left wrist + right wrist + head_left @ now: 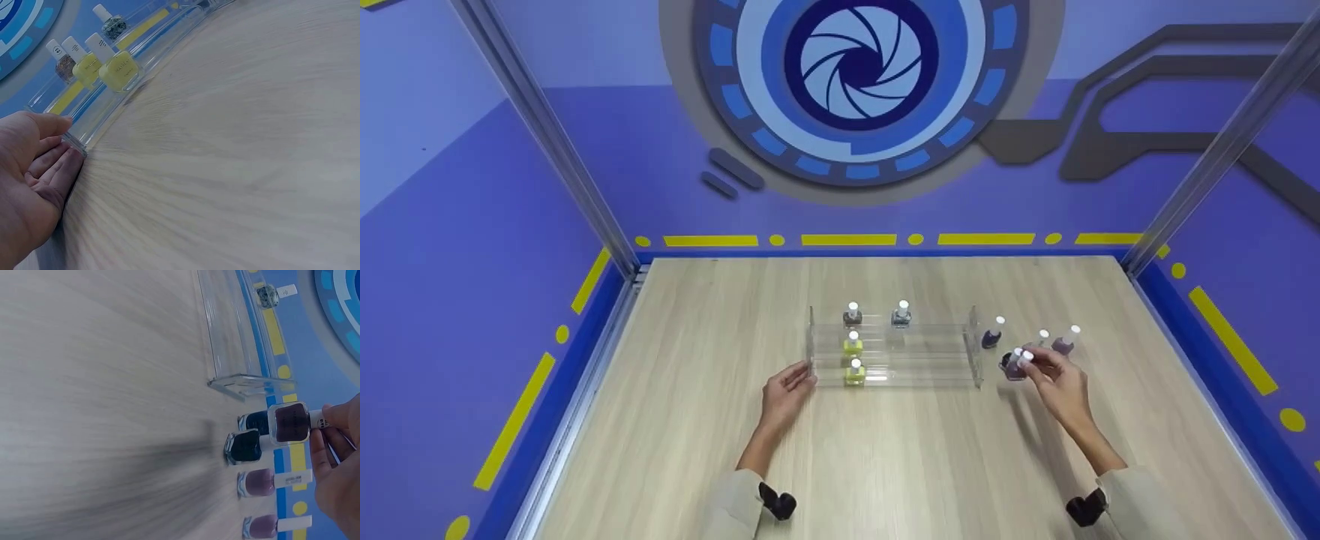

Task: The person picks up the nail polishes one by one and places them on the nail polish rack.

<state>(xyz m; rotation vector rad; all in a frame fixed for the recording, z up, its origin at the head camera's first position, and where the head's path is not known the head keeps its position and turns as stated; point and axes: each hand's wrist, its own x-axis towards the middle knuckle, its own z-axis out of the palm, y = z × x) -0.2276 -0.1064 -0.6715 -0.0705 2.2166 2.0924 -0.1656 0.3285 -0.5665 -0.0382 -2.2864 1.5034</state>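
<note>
My right hand (1057, 382) pinches the white cap of a dark purple nail polish bottle (292, 423), held above the table just right of a clear tiered display rack (930, 375). Behind the held bottle, a dark bottle (244, 447) partly shows. My left hand (787, 394) rests its fingers against the rack's left end panel, holding no bottle. Toward the rack's left side, a yellow bottle (854, 375) stands on the front tier and another yellow bottle (853, 346) on the middle tier. A brownish glitter bottle (65, 67) and a dark speckled bottle (901, 316) occupy the back tier.
To the right of the rack stand a dark blue bottle (992, 335) and two mauve bottles, one mauve bottle (1063, 343) farthest right and the other mauve bottle (260, 482) near my right hand. A patterned blue wall (847, 217) closes the table's back edge.
</note>
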